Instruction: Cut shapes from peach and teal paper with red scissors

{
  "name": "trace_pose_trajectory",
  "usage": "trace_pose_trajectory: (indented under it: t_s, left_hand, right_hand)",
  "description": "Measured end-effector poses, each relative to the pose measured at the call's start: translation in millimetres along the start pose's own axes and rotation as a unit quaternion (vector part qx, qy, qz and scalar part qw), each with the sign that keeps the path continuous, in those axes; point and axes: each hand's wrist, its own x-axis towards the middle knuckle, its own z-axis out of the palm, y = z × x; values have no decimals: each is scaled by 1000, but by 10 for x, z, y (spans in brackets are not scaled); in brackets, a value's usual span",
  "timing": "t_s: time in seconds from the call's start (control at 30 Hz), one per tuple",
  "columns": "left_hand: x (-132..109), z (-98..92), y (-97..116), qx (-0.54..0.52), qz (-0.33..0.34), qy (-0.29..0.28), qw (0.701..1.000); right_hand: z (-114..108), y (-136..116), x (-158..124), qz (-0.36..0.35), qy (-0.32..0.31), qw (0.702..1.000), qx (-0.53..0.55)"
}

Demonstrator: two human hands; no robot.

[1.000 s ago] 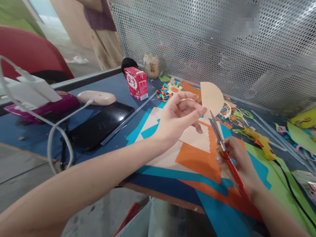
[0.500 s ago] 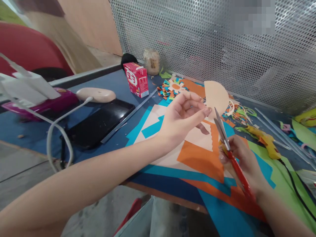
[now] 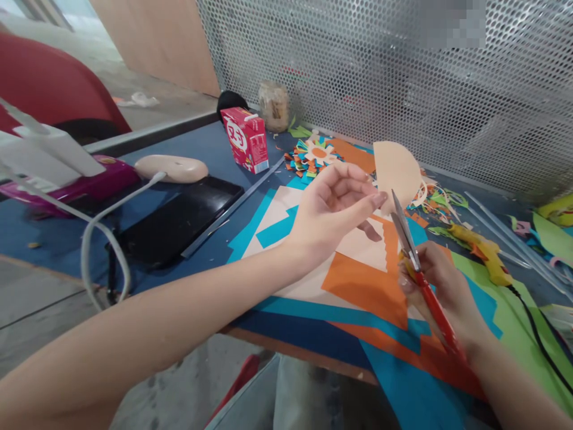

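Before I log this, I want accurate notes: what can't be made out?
In the head view:
- Lower corner of cream paper: behind left hand.
- Part of the scissors: covered by right hand.
- Fine print on red carton: too small.
- Red chair: cut off by left edge.

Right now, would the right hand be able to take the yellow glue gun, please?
Probably not straight away: the glue gun lies close by, mostly uncovered, but the right hand has scissors in its grip.

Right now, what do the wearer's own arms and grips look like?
Left forearm and right forearm are bare: no sleeves or cables on them. Left grip and right grip are ungloved human hands. No watch or bracelet shows; the right grip is partly hidden, so rings there can't be ruled out.
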Motion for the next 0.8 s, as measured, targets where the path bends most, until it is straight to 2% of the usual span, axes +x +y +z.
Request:
trace_pose_trajectory:
  t_s: [0.8]
  left_hand:
    - [-11,-16,-38,-23,-3,-9,1000]
  right_hand:
    - [18,17,-6,35,-28,997,57]
